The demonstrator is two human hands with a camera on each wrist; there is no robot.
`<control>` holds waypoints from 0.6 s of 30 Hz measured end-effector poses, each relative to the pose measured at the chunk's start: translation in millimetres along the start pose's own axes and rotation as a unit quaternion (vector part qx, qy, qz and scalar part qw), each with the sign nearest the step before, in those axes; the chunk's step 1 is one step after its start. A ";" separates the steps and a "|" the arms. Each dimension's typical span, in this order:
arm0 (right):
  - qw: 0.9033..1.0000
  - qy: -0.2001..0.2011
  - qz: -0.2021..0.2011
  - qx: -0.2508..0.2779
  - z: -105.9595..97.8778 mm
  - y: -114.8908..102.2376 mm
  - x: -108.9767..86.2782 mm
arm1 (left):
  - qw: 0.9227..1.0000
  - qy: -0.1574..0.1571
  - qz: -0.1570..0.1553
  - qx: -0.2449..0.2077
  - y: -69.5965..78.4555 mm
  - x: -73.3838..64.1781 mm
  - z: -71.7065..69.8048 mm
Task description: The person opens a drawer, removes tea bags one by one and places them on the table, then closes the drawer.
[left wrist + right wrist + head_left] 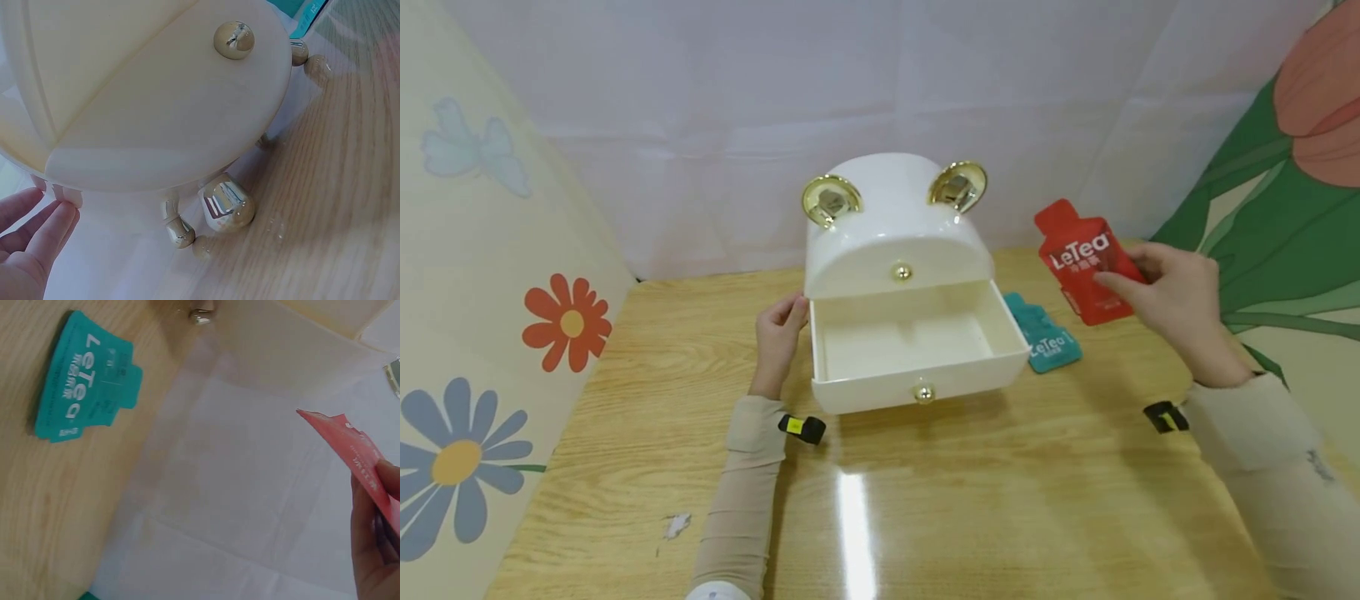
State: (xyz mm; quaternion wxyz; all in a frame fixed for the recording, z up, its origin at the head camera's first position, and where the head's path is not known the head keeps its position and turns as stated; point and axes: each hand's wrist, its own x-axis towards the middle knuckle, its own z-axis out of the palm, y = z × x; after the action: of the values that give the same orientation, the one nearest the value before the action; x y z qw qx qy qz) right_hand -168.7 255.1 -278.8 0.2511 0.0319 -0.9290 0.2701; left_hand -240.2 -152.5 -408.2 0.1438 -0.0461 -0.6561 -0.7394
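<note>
A white storage box (895, 187) with gold ears stands on the table, its lower drawer (917, 393) pulled out and bare inside. With straight fingertips, my left hand (778, 340) touches the box's left side; in the left wrist view that hand (31, 244) rests against the glossy wall. Off to the right, above the table, my right hand (1183, 296) pinches a red LeTea packet (1086, 258) between thumb and fingers. The right wrist view shows the same red packet (359, 456) nearly edge-on. A teal LeTea packet (1052, 348) lies flat beside the drawer.
The wooden table (1000, 500) has a small pale torn patch (677, 525) at the front left. A white cloth (722, 125) hangs behind the box. Flower-painted panels (467, 275) flank both sides. Gold feet (228, 203) hold the box up off the tabletop.
</note>
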 end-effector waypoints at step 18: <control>0.968 -0.142 0.184 0.090 43.2 81.4 2.8 | 1.000 -0.006 0.009 -0.001 1.2 -4.5 -2.1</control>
State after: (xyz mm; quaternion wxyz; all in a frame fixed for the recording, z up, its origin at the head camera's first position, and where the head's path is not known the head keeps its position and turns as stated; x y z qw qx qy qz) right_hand -206.4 302.3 -348.4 0.0585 -0.0787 -0.9170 0.3866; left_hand -235.4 -154.1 -408.5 0.1462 -0.0566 -0.6560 -0.7383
